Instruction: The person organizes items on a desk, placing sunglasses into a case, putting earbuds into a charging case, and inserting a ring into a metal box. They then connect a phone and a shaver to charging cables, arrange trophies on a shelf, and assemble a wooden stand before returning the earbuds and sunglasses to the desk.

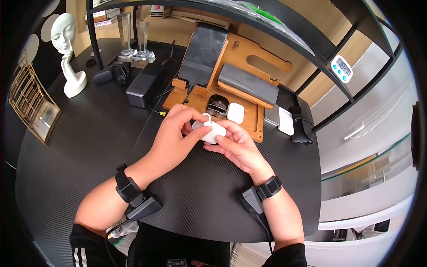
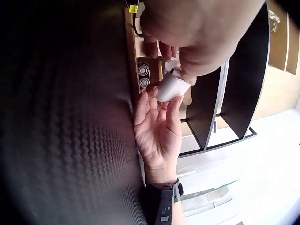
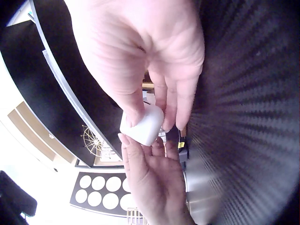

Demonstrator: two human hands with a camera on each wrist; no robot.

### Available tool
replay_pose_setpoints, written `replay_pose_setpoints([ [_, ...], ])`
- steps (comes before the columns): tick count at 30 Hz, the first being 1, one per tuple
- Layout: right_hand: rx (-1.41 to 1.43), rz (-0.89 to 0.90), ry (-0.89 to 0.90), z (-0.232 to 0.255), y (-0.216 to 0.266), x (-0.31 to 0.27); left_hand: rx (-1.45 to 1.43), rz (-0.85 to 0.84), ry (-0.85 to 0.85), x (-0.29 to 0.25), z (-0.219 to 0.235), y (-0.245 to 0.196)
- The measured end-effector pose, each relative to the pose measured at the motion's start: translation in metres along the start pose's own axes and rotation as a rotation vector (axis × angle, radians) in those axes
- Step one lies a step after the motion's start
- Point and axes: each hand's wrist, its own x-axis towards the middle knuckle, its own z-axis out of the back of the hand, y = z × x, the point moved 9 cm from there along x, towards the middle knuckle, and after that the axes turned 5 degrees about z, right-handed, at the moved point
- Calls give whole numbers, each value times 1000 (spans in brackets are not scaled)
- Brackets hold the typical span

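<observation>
A small white earbud case [image 1: 215, 132] is held between both hands above the black desk. In the left wrist view the case [image 2: 172, 88] has its lid [image 2: 171, 64] tilted up. My left hand [image 1: 175, 133] pinches the case from the left, thumb on its near face and index finger bent over the top. On the other side, my right hand [image 1: 240, 144] grips its right end between thumb and fingers. The right wrist view shows the smooth rounded body of the case [image 3: 145, 125] between the fingertips; what lies inside is hidden.
Behind the hands stands a wooden organizer [image 1: 255, 120] bearing a phone [image 1: 202, 55], a grey case [image 1: 248, 83], a dark glossy device [image 1: 218, 106] and a white rounded box [image 1: 235, 113]. A power bank [image 1: 144, 89] and a white figurine [image 1: 73, 82] are farther left. A shelf frame arches above.
</observation>
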Motion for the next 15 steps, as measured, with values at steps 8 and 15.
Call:
replay_pose_setpoints([
  [8, -9, -11, -21, 0, -1, 0, 25, -58, -29, 1, 3, 0],
  [15, 170, -18, -94, 10, -3, 2, -579, 172, -115, 7, 15, 26],
])
